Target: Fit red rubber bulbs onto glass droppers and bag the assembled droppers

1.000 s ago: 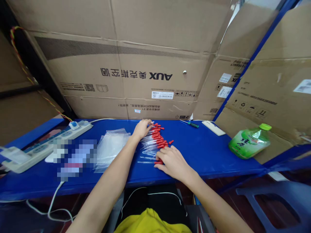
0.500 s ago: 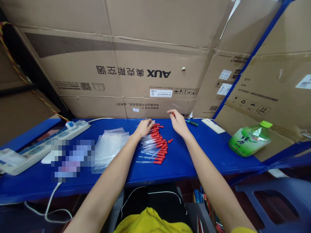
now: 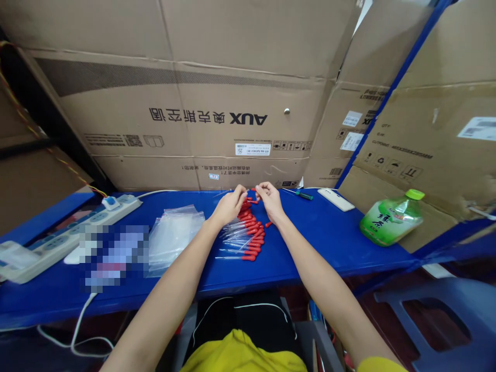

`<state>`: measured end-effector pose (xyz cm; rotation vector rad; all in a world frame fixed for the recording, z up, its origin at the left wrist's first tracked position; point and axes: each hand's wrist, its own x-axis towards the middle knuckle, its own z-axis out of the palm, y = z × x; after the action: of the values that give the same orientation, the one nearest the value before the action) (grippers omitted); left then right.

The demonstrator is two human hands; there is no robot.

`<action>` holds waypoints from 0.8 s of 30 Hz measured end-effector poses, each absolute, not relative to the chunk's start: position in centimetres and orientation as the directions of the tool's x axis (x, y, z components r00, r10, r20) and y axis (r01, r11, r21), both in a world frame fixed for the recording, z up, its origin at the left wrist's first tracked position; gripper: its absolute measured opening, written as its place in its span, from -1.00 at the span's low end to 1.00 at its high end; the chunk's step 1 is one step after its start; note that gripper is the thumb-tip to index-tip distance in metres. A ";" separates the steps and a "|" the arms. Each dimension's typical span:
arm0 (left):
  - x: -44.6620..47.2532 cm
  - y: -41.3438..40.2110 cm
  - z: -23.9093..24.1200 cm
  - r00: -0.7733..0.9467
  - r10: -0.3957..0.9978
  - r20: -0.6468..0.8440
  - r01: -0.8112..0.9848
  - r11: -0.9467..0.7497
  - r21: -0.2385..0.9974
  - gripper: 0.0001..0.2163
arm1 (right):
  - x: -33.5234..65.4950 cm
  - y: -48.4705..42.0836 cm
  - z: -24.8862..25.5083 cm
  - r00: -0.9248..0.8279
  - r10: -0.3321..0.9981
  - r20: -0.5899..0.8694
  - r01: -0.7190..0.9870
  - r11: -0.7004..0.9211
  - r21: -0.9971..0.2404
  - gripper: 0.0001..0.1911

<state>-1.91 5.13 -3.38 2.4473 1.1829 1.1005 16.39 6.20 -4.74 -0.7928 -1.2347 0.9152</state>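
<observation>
My left hand [image 3: 231,204] pinches a thin clear glass tube at the far end of a pile of droppers. Facing it, my right hand [image 3: 270,200] has its thumb and fingers closed on a small red rubber bulb [image 3: 253,189], close to the tube's end. Whether bulb and tube touch is too small to tell. Below both hands, several droppers [image 3: 251,237] lie side by side, red bulbs to the right and clear tubes to the left. One loose red bulb [image 3: 268,224] rests beside my right wrist.
Clear zip bags [image 3: 174,232] are stacked left of the droppers. Further left are a power strip [image 3: 58,240] and a blurred-out device on a white cable. On the right are a green screwdriver [image 3: 305,196], a white phone-like slab [image 3: 336,199] and a green bottle [image 3: 391,219]. Cardboard walls the blue table.
My right hand has moved left with the red bulb and now meets my left hand over the far end of the pile. The view has shifted slightly.
</observation>
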 end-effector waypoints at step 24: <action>-2.5 4.6 -2.5 0.382 0.728 0.570 0.596 -0.665 0.450 -0.65 | 15.7 4.8 -4.0 0.046 0.908 0.416 -0.143 0.418 -0.897 -0.60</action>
<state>-2.51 4.65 -2.48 2.4651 1.1929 1.1501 15.67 4.79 -4.04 -0.7907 -1.2641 0.9459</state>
